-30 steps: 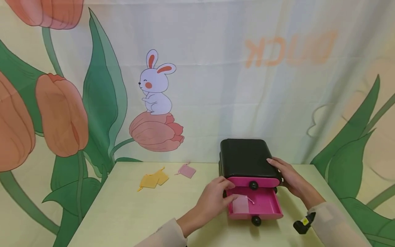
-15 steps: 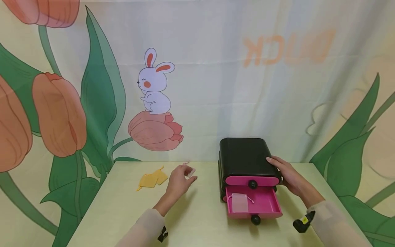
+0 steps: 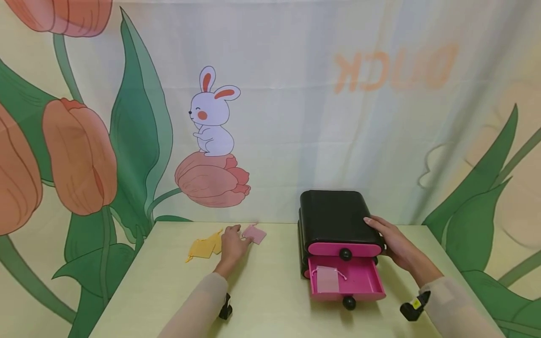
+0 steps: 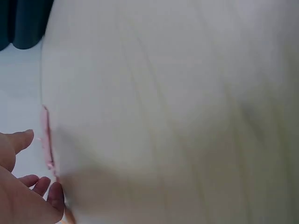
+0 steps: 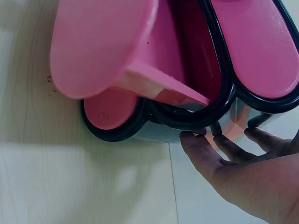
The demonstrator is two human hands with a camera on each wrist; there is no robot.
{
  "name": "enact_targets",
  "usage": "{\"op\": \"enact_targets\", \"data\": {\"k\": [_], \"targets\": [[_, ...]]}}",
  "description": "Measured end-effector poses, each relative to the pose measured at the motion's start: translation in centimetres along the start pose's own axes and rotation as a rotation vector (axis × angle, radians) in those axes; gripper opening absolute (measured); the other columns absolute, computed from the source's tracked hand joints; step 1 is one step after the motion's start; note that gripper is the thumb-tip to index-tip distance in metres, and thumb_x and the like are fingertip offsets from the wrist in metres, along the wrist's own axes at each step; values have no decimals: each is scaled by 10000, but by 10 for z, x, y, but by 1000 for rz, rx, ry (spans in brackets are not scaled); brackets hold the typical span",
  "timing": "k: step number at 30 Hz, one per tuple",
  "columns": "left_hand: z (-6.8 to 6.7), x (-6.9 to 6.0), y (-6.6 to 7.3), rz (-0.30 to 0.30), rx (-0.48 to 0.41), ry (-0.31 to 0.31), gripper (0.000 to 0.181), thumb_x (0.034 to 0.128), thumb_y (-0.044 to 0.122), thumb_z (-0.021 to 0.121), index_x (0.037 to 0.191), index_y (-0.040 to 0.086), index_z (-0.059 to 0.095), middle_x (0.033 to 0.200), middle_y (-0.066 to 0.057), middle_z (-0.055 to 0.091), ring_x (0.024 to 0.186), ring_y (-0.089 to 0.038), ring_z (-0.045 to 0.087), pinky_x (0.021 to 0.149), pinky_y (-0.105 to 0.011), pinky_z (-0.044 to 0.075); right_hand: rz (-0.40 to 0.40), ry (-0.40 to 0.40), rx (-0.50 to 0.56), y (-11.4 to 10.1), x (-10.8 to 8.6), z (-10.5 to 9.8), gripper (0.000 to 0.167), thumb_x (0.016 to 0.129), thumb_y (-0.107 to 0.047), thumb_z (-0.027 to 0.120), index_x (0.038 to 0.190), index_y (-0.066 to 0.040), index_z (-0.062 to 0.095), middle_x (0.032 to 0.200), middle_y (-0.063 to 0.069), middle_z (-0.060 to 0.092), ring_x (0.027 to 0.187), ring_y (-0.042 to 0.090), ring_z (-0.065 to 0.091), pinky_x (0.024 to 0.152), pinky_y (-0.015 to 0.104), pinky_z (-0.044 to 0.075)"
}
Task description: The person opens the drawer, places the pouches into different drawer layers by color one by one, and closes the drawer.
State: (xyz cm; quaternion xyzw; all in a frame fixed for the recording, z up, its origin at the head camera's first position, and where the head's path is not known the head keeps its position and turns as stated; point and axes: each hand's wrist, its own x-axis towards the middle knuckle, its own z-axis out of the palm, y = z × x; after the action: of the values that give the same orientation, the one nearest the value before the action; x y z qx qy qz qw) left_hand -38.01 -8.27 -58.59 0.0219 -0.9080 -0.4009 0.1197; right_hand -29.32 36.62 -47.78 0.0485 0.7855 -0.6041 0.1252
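My left hand (image 3: pixel 234 246) is over the back left of the table, between the yellow drawstring pouches (image 3: pixel 200 248) and a pink drawstring pouch (image 3: pixel 257 234). In the left wrist view its thumb and fingers are spread beside the pink pouch (image 4: pixel 47 140); a firm hold does not show. My right hand (image 3: pixel 399 246) rests against the right side of a small black drawer cabinet (image 3: pixel 334 216), its fingertips (image 5: pixel 196 144) touching the wall. The cabinet's lower pink drawer (image 3: pixel 367 296) is pulled out. Inside it, on the left, lies a pale pink pouch (image 3: pixel 327 280).
The upper pink drawer (image 3: pixel 325 249) is closed, with a round black knob (image 3: pixel 345 254). The right wrist view shows another pink drawer front (image 5: pixel 112 109) below the pulled-out one. A printed curtain (image 3: pixel 279 141) hangs right behind the table's back edge.
My left hand has left the pale pink pouch in the drawer and crossed leftward to the pouches on the table, shifting slightly further left since half a second ago. The right hand stays put.
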Motion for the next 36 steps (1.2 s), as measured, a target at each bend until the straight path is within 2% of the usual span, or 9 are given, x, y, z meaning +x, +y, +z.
{"op": "enact_targets", "data": {"k": [3, 9, 18, 21, 25, 32, 36], "targets": [[6, 4, -5, -24, 8, 8, 558, 903, 183, 848, 1350, -84, 649, 1228, -234, 645, 1183, -456, 576, 1020, -539, 505, -2, -1, 8, 0, 0, 0, 1038, 1008, -693, 544, 1706, -101, 55, 1721, 277, 167, 1543, 527, 242, 1178, 665, 348], [15, 7, -10, -47, 13, 73, 405, 900, 139, 840, 1245, -38, 723, 1115, -180, 648, 1091, -412, 569, 922, -510, 501, -9, -8, 12, 0, 0, 1, 1015, 1019, -686, 529, 1706, -102, 62, 1718, 277, 179, 1543, 525, 245, 1178, 666, 350], [20, 9, -13, -90, -15, 85, 192, 900, 107, 840, 1042, 31, 734, 971, -102, 627, 976, -317, 572, 837, -447, 497, -9, -14, 16, 0, 2, 1, 998, 1034, -666, 522, 1705, -91, 57, 1722, 278, 167, 1548, 515, 247, 1186, 668, 333], [17, 9, -14, -89, -29, 72, 153, 899, 78, 835, 998, 32, 728, 914, -83, 643, 905, -287, 603, 806, -426, 518, -3, -12, 8, 0, 2, 1, 1007, 1029, -671, 524, 1705, -90, 54, 1720, 283, 168, 1543, 519, 254, 1184, 668, 335], [11, 8, -12, -94, -40, 23, 146, 899, 61, 833, 990, 31, 722, 872, -72, 669, 836, -255, 627, 774, -417, 540, 3, -10, 4, 0, 3, -1, 1014, 1028, -675, 522, 1705, -90, 46, 1719, 288, 162, 1541, 521, 255, 1182, 669, 338], [0, 5, -8, -96, -43, -72, 120, 912, 33, 791, 1013, 34, 727, 904, -65, 681, 855, -233, 629, 798, -402, 551, -2, -11, 5, 1, 4, -4, 1018, 1026, -675, 525, 1703, -83, 48, 1720, 290, 156, 1541, 525, 250, 1181, 670, 339], [-5, 2, -4, -98, -28, -104, 90, 920, 32, 778, 999, 32, 733, 890, -62, 675, 840, -228, 621, 782, -384, 546, -2, -10, 4, 1, 5, -4, 1007, 1029, -674, 519, 1705, -89, 54, 1719, 287, 164, 1535, 525, 266, 1179, 664, 348]]}}
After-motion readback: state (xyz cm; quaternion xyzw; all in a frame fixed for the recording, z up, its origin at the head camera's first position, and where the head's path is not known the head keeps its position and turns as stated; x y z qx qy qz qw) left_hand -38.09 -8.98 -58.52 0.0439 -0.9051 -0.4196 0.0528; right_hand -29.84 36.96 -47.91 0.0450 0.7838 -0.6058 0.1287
